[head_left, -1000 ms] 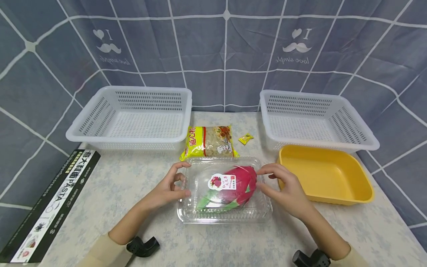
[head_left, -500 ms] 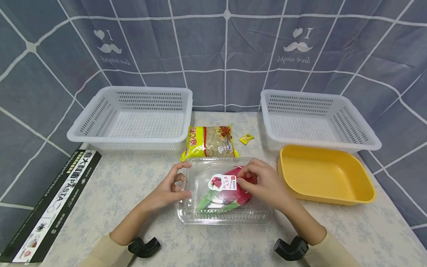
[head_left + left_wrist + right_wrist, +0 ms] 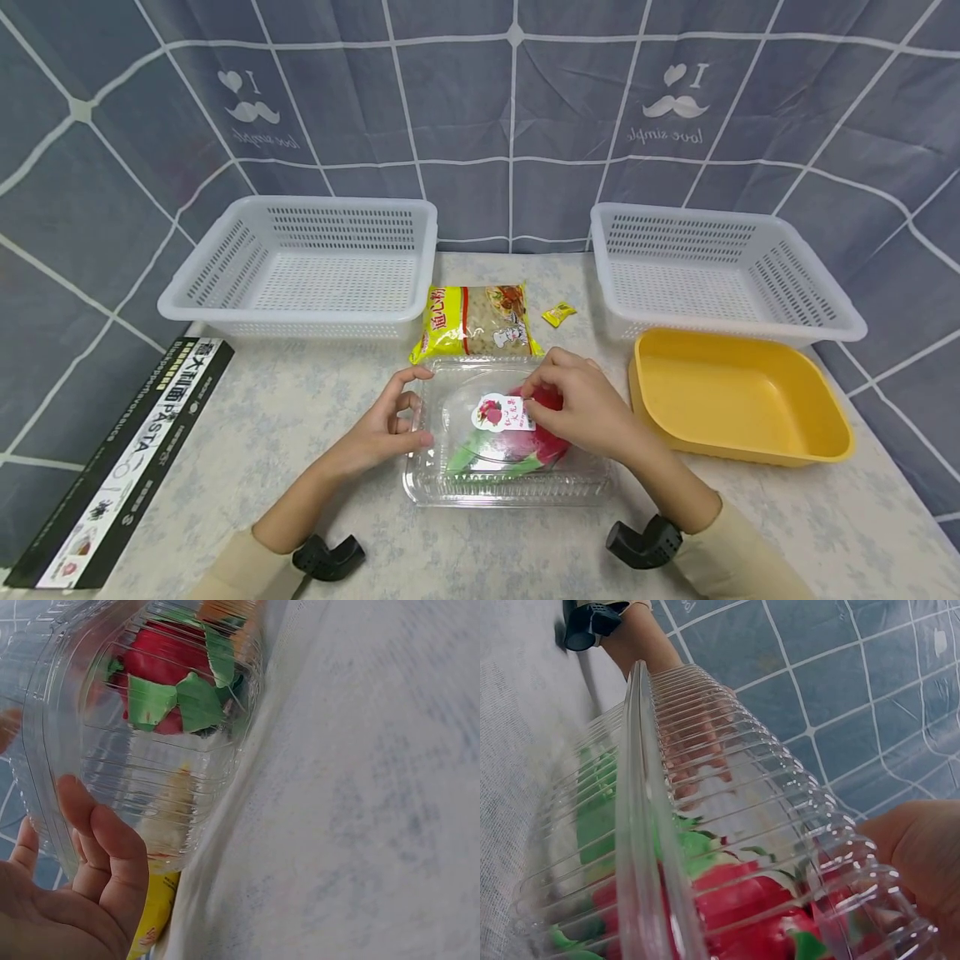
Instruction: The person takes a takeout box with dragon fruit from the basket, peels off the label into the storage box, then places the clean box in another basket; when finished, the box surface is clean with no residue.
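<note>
In the head view a clear plastic clamshell box [image 3: 498, 493] lies in front of me with a red dragon fruit [image 3: 550, 450] with green scales inside. A white sticker label [image 3: 491, 413] with a fruit picture sits on the lid. My left hand [image 3: 382, 427] holds the box's left side, index finger and thumb spread along the edge. Thumb and index finger of my right hand [image 3: 581, 407] pinch the label's right end, over the lid. In the left wrist view, bent fingers [image 3: 116, 836] lie close to the ribbed box wall. The right wrist view shows the right hand [image 3: 922, 862] partly behind the lid.
Behind the box lie a yellow bag of dry pasta [image 3: 480, 321] and a small yellow wrapped sweet [image 3: 558, 313]. White baskets stand at the back left [image 3: 300, 317] and back right [image 3: 727, 321]. A yellow tub [image 3: 742, 400] is at right, a long black pasta box [image 3: 123, 467] at left.
My right hand has moved left from the box's right side onto the lid and now pinches the label's right end. The left hand stays at the left edge.
</note>
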